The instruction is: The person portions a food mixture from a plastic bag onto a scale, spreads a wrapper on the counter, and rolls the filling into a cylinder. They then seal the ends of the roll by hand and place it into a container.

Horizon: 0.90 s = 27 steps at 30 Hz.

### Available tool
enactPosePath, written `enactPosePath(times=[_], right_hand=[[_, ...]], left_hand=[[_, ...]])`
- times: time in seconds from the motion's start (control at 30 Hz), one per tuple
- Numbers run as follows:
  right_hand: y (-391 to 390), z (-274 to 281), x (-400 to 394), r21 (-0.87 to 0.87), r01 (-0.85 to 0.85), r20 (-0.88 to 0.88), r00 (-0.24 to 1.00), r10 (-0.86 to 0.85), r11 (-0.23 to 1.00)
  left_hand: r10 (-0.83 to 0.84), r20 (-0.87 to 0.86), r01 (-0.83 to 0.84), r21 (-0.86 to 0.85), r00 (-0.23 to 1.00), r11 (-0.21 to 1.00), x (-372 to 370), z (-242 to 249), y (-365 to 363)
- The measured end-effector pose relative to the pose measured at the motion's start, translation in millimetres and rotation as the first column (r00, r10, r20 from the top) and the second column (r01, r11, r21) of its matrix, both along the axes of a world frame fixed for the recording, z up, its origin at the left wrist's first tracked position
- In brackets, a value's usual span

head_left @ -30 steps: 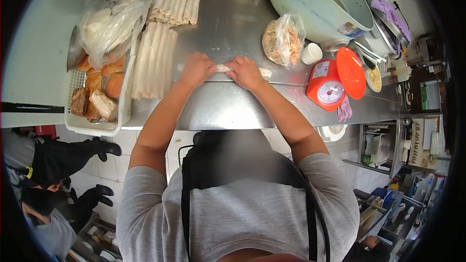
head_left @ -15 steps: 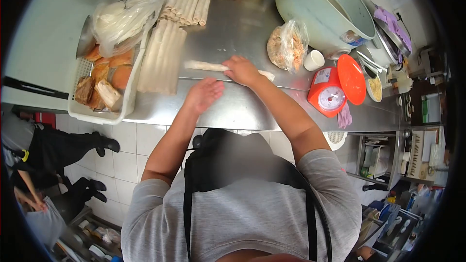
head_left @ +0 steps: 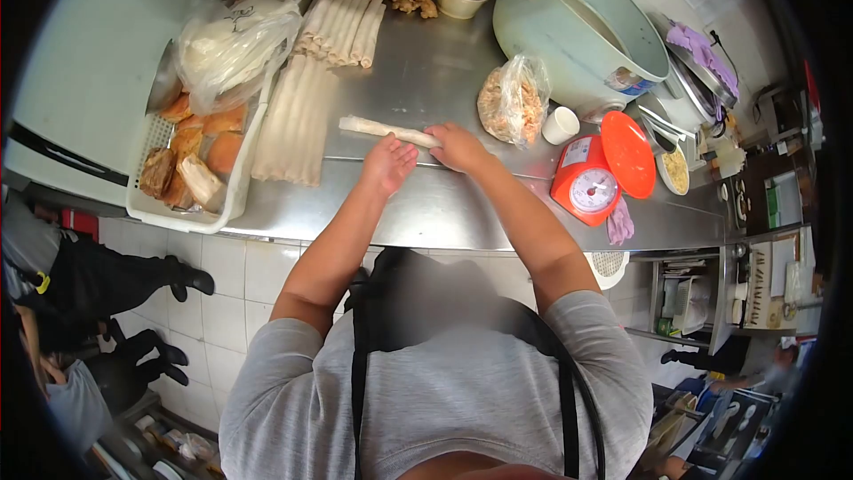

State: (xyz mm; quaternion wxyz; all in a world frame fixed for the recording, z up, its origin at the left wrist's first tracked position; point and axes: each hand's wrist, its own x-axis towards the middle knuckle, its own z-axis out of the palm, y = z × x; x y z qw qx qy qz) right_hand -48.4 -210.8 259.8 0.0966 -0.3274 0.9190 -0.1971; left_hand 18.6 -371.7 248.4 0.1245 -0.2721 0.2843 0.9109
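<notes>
One long, thin, pale roll [head_left: 378,128], like an uncooked spring roll, lies crosswise on the steel counter. My right hand [head_left: 458,148] closes over its right end, fingers curled down on it. At the near side of the roll's middle is my left hand [head_left: 389,165], palm turned up and fingers extended, the fingertips right at the roll. To the left, a row of similar long rolls [head_left: 293,120] lies side by side. Behind that row, more rolls [head_left: 342,18] are stacked. A clear plastic bag of orange-pink filling [head_left: 514,102] sits beyond my right hand.
A white basket [head_left: 238,200] holds brown and orange pieces under a plastic bag [head_left: 235,49]. On the right stand a white cup [head_left: 561,125], a red dial scale [head_left: 586,180] and a large pale-green tub [head_left: 586,71]. Ginger [head_left: 412,1] lies at the back. Other people [head_left: 98,267] are lower left.
The roll's right end no longer extends past my right hand, which has shifted right along it. My left hand has moved right and come up against the roll. The camera view has shifted slightly.
</notes>
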Motion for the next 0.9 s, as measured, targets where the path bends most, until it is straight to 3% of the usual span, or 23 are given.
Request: enactPosePath(times=[0.07,0.13,0.23,0.33,0.37,0.43,0.53,0.63,0.67,0.8,0.9], right_hand=[[-5.1,15.7,-5.1,-0.006,0.028,0.23,0.973,-0.026,1.0],[-6.8,32.8,-8.9,-0.018,0.09,0.518,0.852,-0.068,0.996],[-2.1,21.3,10.3,0.014,0.029,0.152,0.988,-0.031,0.999],[-2.8,7.7,27.5,0.009,0.171,0.034,0.985,-0.171,0.985],[-3.5,13.7,25.6,-0.038,0.196,0.21,0.96,-0.184,0.98],[-2.3,31.5,23.1,-0.113,0.276,0.548,0.819,-0.171,0.955],[4.3,44.6,21.5,-0.082,0.438,0.921,0.377,-0.1,0.895],[12.9,41.9,40.3,-0.236,0.522,0.94,0.335,0.058,0.82],[10.8,54.5,53.1,-0.283,0.579,0.929,0.364,0.068,0.765],[9.6,47.7,72.8,-0.411,0.398,0.593,0.8,-0.091,0.821],[11.0,52.5,81.9,-0.432,0.346,0.585,0.81,-0.033,0.833]], left_hand=[[0.004,0.009,-0.004,0.0,1.0,1.0,-1.7,3.4,-0.1],[0.014,0.029,-0.015,0.014,0.999,1.0,-5.8,7.6,2.5],[0.033,0.002,-0.033,0.027,0.999,0.999,-14.8,-2.3,6.4],[0.025,0.029,-0.024,-0.041,0.999,0.999,-14.3,5.1,9.4],[0.028,0.037,-0.027,-0.039,0.999,0.999,-13.8,8.8,10.0],[0.029,0.061,-0.026,-0.039,0.998,0.999,-9.8,14.0,11.0],[-0.04,-0.055,0.043,0.057,0.998,0.997,-7.4,6.2,8.8],[-0.054,-0.112,0.057,0.028,0.992,0.998,-5.6,16.2,13.2],[-0.069,-0.131,0.074,0.036,0.989,0.997,-4.4,24.9,14.1],[-0.06,-0.246,0.088,0.104,0.967,0.991,-12.2,39.9,17.5],[-0.005,-0.272,0.055,0.176,0.962,0.983,-17.9,57.3,16.4]])
